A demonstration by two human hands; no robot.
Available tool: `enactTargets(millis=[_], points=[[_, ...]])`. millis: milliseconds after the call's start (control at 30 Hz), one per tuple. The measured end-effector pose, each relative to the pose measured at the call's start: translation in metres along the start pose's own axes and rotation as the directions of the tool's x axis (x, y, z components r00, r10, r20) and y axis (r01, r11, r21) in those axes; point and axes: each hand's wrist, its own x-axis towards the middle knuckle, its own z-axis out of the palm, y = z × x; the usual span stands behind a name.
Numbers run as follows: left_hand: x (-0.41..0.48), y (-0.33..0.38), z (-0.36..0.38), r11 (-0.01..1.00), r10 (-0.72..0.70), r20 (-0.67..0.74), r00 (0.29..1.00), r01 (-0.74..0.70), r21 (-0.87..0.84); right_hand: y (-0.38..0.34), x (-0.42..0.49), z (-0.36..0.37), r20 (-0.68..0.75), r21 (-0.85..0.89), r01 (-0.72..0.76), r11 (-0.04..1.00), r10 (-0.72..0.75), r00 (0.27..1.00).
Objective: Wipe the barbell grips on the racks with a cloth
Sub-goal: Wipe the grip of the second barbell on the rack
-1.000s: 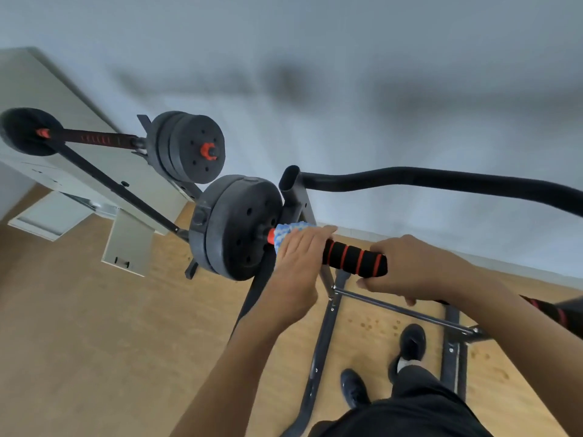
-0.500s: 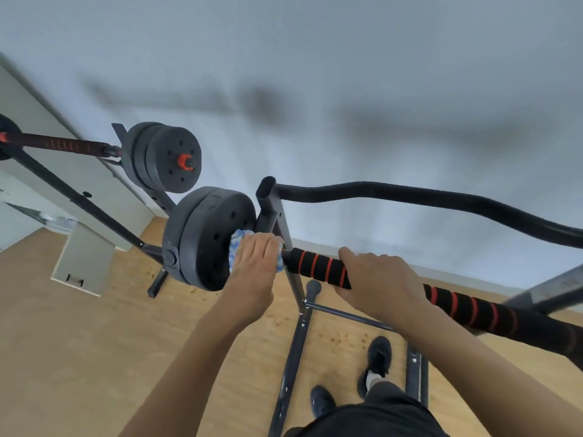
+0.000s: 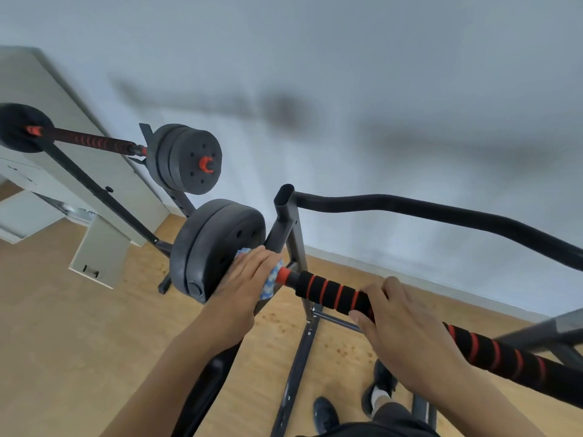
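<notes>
- Gripping the barbell (image 3: 334, 294) on its black foam grip with red rings, the right hand (image 3: 407, 339) has its fingers curled over the top and its thumb underneath.
- The left hand (image 3: 243, 285) presses a blue and white cloth (image 3: 271, 280) around the bar, fingers wrapped over it, right against the inner face of the black weight plate (image 3: 214, 247).
- A short bare stretch with a red collar (image 3: 284, 274) shows between the cloth and the foam grip; the two hands are apart, with ringed foam between them.
- The bar rests on a dark metal rack (image 3: 288, 222), whose upright stands just behind the cloth; a curved black tube runs off to the right.
- A second barbell (image 3: 94, 141) sits on another rack, farther left.
- Wooden floor (image 3: 63, 342) lies open to the left; the person's shoes (image 3: 325, 413) stand below the bar.
</notes>
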Motion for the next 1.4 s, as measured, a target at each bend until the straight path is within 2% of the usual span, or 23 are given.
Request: enactTargets(millis=[133, 233, 333, 467, 533, 600, 667, 733, 833, 900, 1033, 1100, 1167, 1200, 1300, 1400], points=[[-0.006, 0.021, 0.012, 0.996, -0.038, 0.011, 0.999, 0.039, -0.081, 0.008, 0.01, -0.011, 0.113, 0.134, -0.037, 0.99, 0.022, 0.993], [0.001, 0.045, 0.022, 0.985, -0.013, 0.084, 0.996, 0.027, -0.171, 0.009, 0.018, -0.018, 0.155, 0.196, -0.031, 0.98, 0.001, 0.988], [0.003, 0.051, 0.03, 0.985, -0.049, 0.058, 0.997, 0.058, -0.161, 0.007, 0.018, -0.017, 0.118, 0.143, 0.004, 0.99, -0.021, 0.993], [-0.014, 0.029, 0.017, 0.996, 0.067, 0.017, 0.998, -0.066, -0.064, 0.003, 0.011, -0.009, 0.044, 0.056, 0.082, 0.995, -0.084, 0.995], [-0.018, 0.016, 0.009, 0.999, 0.05, -0.07, 0.996, -0.051, -0.007, 0.002, 0.008, -0.003, -0.011, 0.025, 0.094, 0.995, -0.094, 0.996], [-0.021, 0.013, 0.006, 0.999, 0.013, -0.099, 0.995, -0.01, 0.037, 0.0, 0.004, 0.001, -0.073, 0.05, 0.117, 0.992, -0.113, 0.991], [-0.025, 0.014, 0.008, 1.0, -0.011, -0.077, 0.997, 0.012, 0.014, 0.002, 0.002, 0.005, -0.044, 0.057, 0.123, 0.991, -0.12, 0.992], [-0.03, 0.015, 0.009, 0.997, -0.022, -0.026, 0.999, 0.02, -0.072, 0.005, 0.0, 0.005, 0.066, 0.11, 0.09, 0.99, -0.097, 0.993], [-0.034, 0.029, 0.006, 0.992, 0.067, 0.088, 0.994, -0.056, -0.114, 0.006, 0.003, -0.005, 0.263, 0.204, 0.002, 0.979, -0.056, 0.963], [-0.036, 0.037, 0.006, 0.984, 0.12, 0.158, 0.98, -0.096, -0.151, 0.002, 0.002, -0.005, 0.344, 0.207, 0.009, 0.978, -0.081, 0.936], [-0.04, 0.019, 0.004, 0.99, 0.128, 0.156, 0.979, -0.117, -0.082, -0.008, -0.01, 0.005, 0.237, 0.042, 0.078, 0.996, -0.086, 0.968], [-0.037, 0.01, 0.0, 0.996, 0.054, 0.132, 0.99, -0.043, -0.084, -0.01, -0.017, 0.009, 0.208, 0.003, 0.087, 0.996, -0.086, 0.974], [-0.036, 0.007, -0.003, 0.994, -0.047, 0.116, 0.992, 0.058, -0.092, -0.007, -0.022, 0.004, 0.256, 0.027, 0.068, 0.997, -0.073, 0.964], [-0.039, 0.007, -0.002, 0.998, -0.02, 0.088, 0.996, 0.026, -0.062, -0.003, -0.024, 0.0, 0.297, 0.047, 0.049, 0.998, -0.061, 0.953], [-0.051, 0.009, 0.003, 1.0, 0.03, 0.123, 0.992, -0.029, -0.011, 0.004, -0.029, -0.009, 0.372, 0.048, 0.007, 0.999, -0.025, 0.928], [-0.054, 0.016, 0.013, 0.998, -0.037, 0.15, 0.988, 0.045, -0.049, 0.002, -0.03, -0.005, 0.385, 0.023, 0.014, 1.0, -0.022, 0.922]])
